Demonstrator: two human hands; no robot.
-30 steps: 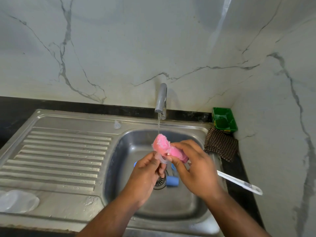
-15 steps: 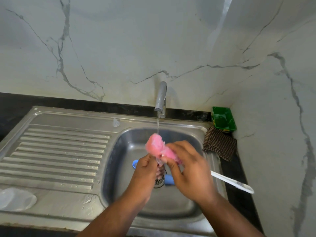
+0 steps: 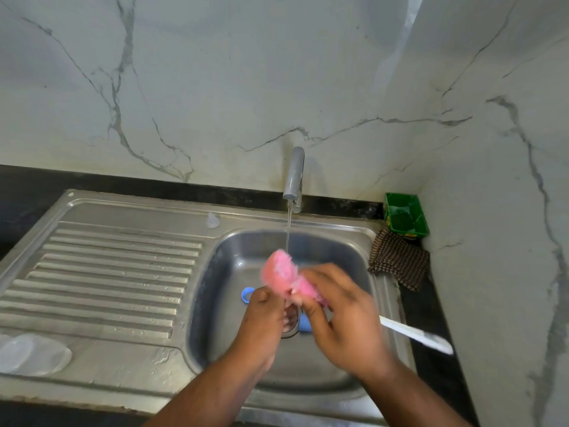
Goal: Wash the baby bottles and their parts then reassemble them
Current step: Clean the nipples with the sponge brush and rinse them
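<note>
Over the sink basin (image 3: 234,251) my right hand (image 3: 341,312) grips a brush by its pink sponge head (image 3: 278,274). The brush's white handle (image 3: 415,334) sticks out to the right. Water from the tap (image 3: 294,174) falls on the sponge. My left hand (image 3: 264,318) is curled at the sponge's lower end around a small clear part that is mostly hidden and blurred. A blue ring (image 3: 246,294) and another blue part (image 3: 304,322) lie in the basin near the drain. A clear teat (image 3: 212,220) stands on the sink's back rim.
A clear dome cap (image 3: 30,354) lies at the near left of the ribbed drainboard (image 3: 117,272). A green tub (image 3: 405,217) and a checked cloth (image 3: 397,261) sit in the right corner against the marble wall.
Both hands and the sponge have shifted a little to the left under the running water, and the sponge has worked against the part in my left hand.
</note>
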